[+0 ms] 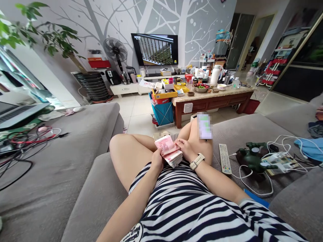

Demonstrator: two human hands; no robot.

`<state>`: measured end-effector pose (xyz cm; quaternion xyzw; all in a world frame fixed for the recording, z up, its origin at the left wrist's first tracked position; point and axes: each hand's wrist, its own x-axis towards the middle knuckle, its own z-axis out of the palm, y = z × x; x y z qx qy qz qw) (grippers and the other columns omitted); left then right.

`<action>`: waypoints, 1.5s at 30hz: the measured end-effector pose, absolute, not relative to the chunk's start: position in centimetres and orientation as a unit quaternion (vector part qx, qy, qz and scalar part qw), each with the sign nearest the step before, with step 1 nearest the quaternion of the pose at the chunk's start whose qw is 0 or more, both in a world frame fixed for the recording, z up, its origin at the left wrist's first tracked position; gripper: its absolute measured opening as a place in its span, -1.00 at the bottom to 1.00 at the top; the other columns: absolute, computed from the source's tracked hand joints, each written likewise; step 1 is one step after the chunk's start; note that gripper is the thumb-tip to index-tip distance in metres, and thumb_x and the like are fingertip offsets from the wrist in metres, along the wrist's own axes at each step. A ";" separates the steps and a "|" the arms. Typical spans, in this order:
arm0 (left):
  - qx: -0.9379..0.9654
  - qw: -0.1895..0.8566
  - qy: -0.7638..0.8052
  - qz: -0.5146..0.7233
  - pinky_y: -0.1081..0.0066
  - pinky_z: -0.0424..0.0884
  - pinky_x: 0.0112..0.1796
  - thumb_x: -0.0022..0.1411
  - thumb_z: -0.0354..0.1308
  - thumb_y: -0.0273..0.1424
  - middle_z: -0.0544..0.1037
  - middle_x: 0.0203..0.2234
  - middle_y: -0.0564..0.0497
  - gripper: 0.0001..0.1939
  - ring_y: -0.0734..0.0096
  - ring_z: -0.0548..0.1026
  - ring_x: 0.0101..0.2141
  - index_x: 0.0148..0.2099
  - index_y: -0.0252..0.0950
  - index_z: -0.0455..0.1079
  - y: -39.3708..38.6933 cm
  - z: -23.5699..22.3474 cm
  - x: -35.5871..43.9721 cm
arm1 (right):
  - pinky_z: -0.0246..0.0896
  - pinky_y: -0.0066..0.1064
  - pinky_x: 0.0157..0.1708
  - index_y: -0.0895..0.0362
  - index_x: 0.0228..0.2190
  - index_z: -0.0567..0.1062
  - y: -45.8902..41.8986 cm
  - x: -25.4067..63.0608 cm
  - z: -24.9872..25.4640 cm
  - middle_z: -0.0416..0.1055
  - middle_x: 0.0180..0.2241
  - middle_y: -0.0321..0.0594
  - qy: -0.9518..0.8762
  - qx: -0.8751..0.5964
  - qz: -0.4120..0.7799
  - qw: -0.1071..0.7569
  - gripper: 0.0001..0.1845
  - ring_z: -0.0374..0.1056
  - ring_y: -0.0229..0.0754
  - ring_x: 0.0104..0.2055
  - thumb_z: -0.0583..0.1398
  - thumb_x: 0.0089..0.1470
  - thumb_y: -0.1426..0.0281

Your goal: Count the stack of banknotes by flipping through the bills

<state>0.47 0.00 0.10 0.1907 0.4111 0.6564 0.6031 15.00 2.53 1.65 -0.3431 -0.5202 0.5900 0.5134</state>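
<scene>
A thick stack of pink banknotes point(166, 147) is held over my lap, some of its upper notes lifted and bent away from the rest. My left hand point(157, 159) grips the stack at its left side, thumb on top. On the right edge of the lifted notes, the fingers of my right hand point(184, 148) are closed in a pinch. A pale watch point(197, 161) is strapped round the right wrist. Just beyond that hand, a phone with a blurred screen point(204, 126) rests on my right leg.
Right of me on the grey sofa point(237, 129) lie a remote control point(225, 158), a dark green device point(252, 158) and white cables. Cords point(27, 143) and a laptop point(20, 114) are at the left. Ahead stands a cluttered coffee table point(214, 99) beside a blue bin point(163, 113).
</scene>
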 end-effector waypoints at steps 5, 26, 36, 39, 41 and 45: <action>0.193 0.604 0.406 0.658 0.20 0.49 -0.14 0.12 0.11 -0.45 0.61 -0.36 -0.16 -0.75 0.13 0.57 -0.22 -0.17 -0.46 0.48 0.2 -0.1 0.5 | 0.09 -0.38 -0.45 0.10 -0.58 0.32 2.8 14.8 1.3 0.27 -0.63 -0.31 -0.524 -0.348 0.583 0.514 -0.63 0.15 -0.27 -0.54 0.21 -0.07 0.07; 0.251 0.598 0.407 0.644 0.23 0.48 -0.18 0.02 0.23 -0.42 0.61 -0.34 -0.17 -0.74 0.13 0.57 -0.29 -0.22 -0.46 0.51 -0.3 0.3 0.2 | 0.14 -0.41 -0.40 0.16 -0.50 0.42 3.3 15.0 1.3 0.35 -0.53 -0.29 -0.540 -0.409 0.545 0.494 -0.75 0.21 -0.24 -0.43 0.27 -0.20 0.25; 0.179 0.600 0.404 0.667 0.22 0.50 -0.17 0.16 0.09 -0.42 0.61 -0.31 -0.17 -0.75 0.18 0.58 -0.28 -0.18 -0.45 0.49 0.4 -0.3 0.4 | 0.12 -0.42 -0.38 0.16 -0.50 0.43 3.4 14.9 0.2 0.35 -0.49 -0.30 -0.535 -0.372 0.553 0.519 -0.75 0.20 -0.26 -0.43 0.27 -0.15 0.22; 0.173 0.596 0.405 0.671 0.18 0.49 -0.15 0.17 0.07 -0.42 0.61 -0.29 -0.19 -0.74 0.14 0.58 -0.25 -0.16 -0.45 0.48 0.5 -0.5 0.2 | 0.10 -0.43 -0.40 0.16 -0.50 0.42 3.4 14.9 0.2 0.34 -0.50 -0.31 -0.530 -0.366 0.562 0.518 -0.73 0.19 -0.27 -0.44 0.28 -0.15 0.20; 0.175 0.598 0.406 0.668 0.16 0.49 -0.14 0.18 0.07 -0.41 0.60 -0.27 -0.20 -0.73 0.11 0.57 -0.21 -0.15 -0.45 0.48 0.5 -0.6 0.2 | 0.08 -0.43 -0.42 0.16 -0.51 0.42 3.3 14.9 0.2 0.32 -0.52 -0.32 -0.532 -0.365 0.559 0.521 -0.70 0.17 -0.28 -0.46 0.29 -0.15 0.18; 0.191 0.592 0.417 0.662 0.14 0.49 -0.15 0.20 0.06 -0.39 0.60 -0.25 -0.22 -0.72 0.09 0.57 -0.21 -0.15 -0.45 0.49 0.5 -0.6 0.1 | 0.04 -0.44 -0.45 0.16 -0.52 0.41 3.3 14.9 0.3 0.30 -0.54 -0.33 -0.533 -0.358 0.560 0.524 -0.68 0.14 -0.29 -0.48 0.29 -0.14 0.15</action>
